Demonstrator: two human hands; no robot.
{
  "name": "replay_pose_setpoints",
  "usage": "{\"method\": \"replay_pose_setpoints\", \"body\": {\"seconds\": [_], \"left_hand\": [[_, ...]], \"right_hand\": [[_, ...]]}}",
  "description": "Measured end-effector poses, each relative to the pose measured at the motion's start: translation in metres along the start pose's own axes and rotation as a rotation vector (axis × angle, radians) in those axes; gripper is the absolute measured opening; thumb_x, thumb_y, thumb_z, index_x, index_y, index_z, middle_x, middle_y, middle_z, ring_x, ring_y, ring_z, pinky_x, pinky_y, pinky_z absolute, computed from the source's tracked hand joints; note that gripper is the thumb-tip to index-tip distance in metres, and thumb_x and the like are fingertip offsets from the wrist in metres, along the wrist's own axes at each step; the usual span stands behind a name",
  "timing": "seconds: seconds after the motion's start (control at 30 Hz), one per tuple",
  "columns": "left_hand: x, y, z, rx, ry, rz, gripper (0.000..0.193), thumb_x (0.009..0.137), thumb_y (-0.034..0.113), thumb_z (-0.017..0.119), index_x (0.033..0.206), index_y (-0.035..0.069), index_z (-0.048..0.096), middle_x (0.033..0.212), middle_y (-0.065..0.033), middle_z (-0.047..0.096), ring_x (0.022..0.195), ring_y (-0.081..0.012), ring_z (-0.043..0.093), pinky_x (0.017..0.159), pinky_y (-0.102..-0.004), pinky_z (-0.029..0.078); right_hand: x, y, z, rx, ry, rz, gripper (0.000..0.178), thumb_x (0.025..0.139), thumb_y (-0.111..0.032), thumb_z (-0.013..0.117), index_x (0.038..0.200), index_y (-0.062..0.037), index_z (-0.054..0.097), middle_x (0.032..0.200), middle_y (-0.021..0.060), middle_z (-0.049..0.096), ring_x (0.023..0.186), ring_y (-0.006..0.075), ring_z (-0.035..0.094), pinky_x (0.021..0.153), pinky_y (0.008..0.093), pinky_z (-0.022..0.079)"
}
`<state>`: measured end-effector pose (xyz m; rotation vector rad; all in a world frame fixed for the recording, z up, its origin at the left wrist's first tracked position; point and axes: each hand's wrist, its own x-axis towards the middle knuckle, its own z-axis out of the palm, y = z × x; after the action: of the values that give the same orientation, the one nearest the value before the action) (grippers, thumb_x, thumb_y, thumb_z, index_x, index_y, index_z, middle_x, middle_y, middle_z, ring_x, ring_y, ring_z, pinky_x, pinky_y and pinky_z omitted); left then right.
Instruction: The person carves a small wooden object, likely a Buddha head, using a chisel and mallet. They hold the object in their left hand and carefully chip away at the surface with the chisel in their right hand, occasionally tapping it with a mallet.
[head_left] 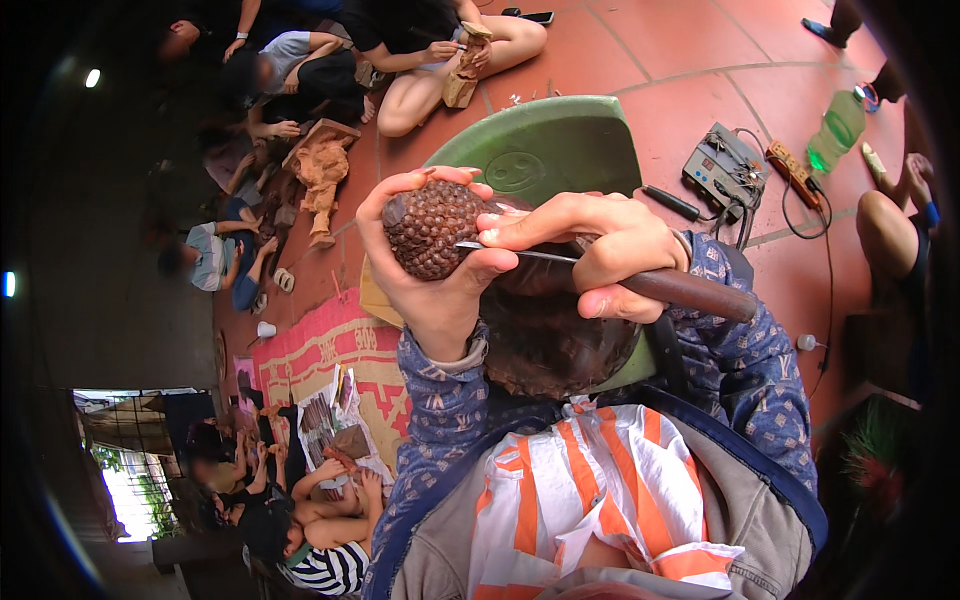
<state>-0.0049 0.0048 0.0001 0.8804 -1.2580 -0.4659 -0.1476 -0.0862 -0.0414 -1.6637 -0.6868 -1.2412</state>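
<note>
My left hand (430, 290) cups a round, dark brown wooden carving (432, 230) covered in rows of small knobs, its fingers curled over the far side. In my right hand (610, 245) is a carving knife (690, 290) with a thin metal blade and a long dark wooden handle. The blade points left, and its tip lies at the knobbly surface beside my left thumb. Under my hands sits a larger, smooth, dark brown wooden piece (560, 345); my hands hide whether it joins the knobbly part.
A green plastic seat (590, 140) stands around the wood. To the right lie a grey control box (725, 165), a power strip (788, 160) with cords and a green bottle (838, 130). Several people sit on the left and far side, some beside wooden carvings (322, 175). A patterned mat (320, 345) lies left.
</note>
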Motion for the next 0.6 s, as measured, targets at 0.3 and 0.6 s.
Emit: {"method": "replay_pose_setpoints", "body": {"seconds": [0.3, 0.6], "left_hand": [[0.0, -0.001, 0.0, -0.006, -0.004, 0.0, 0.081, 0.058, 0.017, 0.089, 0.121, 0.005, 0.039, 0.108, -0.015, 0.057, 0.094, -0.0213, 0.06, 0.082, -0.0326, 0.052], [0.002, -0.002, -0.004, -0.019, 0.0, -0.005, 0.093, 0.046, 0.028, 0.09, 0.121, 0.005, 0.039, 0.109, -0.013, 0.057, 0.097, -0.0208, 0.06, 0.087, -0.0328, 0.051]], "right_hand": [[0.004, 0.007, -0.01, -0.104, -0.081, -0.109, 0.033, 0.088, -0.018, 0.062, 0.064, 0.0009, 0.049, 0.115, 0.0333, 0.053, 0.109, 0.0461, 0.057, 0.094, 0.0491, 0.046], [0.001, -0.015, -0.006, -0.008, 0.164, 0.036, 0.04, 0.093, -0.032, 0.056, 0.071, 0.0006, 0.049, 0.116, 0.0412, 0.047, 0.112, 0.0531, 0.051, 0.098, 0.0609, 0.037]]}}
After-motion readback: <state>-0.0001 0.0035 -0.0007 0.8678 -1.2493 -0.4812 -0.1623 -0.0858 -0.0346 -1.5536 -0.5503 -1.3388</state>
